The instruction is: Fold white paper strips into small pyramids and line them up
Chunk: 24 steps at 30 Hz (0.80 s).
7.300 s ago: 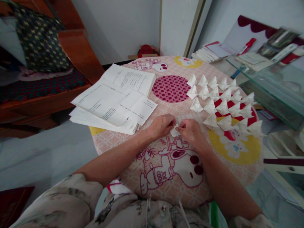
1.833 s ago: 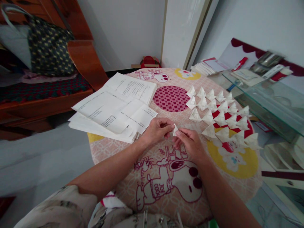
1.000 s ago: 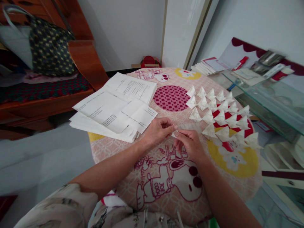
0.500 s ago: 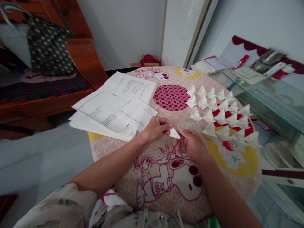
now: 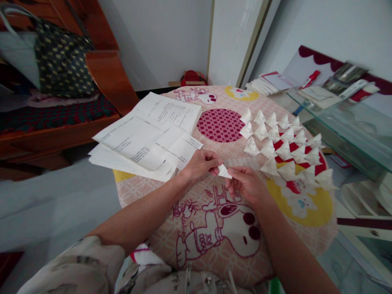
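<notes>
Between my two hands, above the pink patterned tablecloth, is a small folded piece of white paper with faint print on it. My left hand pinches its left end between thumb and fingers. At its right corner, the thumb and fingertips of my right hand close on the paper. To the right stand several folded paper boats in rows. Left of my hands lies a stack of printed sheets, the top ones overlapping unevenly.
A glass shelf with a red marker, papers and metal containers borders the table on the right. On the left is a wooden bench with a dark patterned bag. A white wall panel rises behind the table.
The folded paper has turned slightly between my fingers, and my right hand's fingertips have shifted a little left onto its corner. The boats and the sheets stay where they were.
</notes>
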Tool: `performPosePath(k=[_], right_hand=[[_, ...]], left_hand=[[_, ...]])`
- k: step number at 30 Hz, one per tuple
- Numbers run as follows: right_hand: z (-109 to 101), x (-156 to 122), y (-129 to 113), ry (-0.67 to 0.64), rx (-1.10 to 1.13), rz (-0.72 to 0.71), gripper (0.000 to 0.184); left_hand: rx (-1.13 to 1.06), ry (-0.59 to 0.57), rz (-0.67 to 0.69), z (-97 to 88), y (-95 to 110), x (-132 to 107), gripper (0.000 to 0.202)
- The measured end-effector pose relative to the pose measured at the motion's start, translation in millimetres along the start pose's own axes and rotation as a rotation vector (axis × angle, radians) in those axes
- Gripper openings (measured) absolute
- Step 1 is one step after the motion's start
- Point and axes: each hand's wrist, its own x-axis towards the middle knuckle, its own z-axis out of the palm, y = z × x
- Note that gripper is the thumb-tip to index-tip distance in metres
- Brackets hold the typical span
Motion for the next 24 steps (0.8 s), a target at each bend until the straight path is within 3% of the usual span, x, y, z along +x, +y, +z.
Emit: performPosePath(k=[4,7,13,24], right_hand=[[3,0,3,0.078,-0.092,-0.136,0.031],[6,2,6,0.203,-0.185,-0.244,0.026],[6,4,5,0.379,-0.28,-0.371,0.028],[0,1,6,0.376,-0.324,-0.371,0.025]], left_hand=[[-0.122,0.109,-0.036,2.1,-1,2,0.019],[-0.197,0.118,-0.085,4.1,0,2,0.015],[-0.191,0.0,-0.113,5.7,1,0,0.019],[-0.04,-0.238,-0.141,-6.9,-4,2,0.034]])
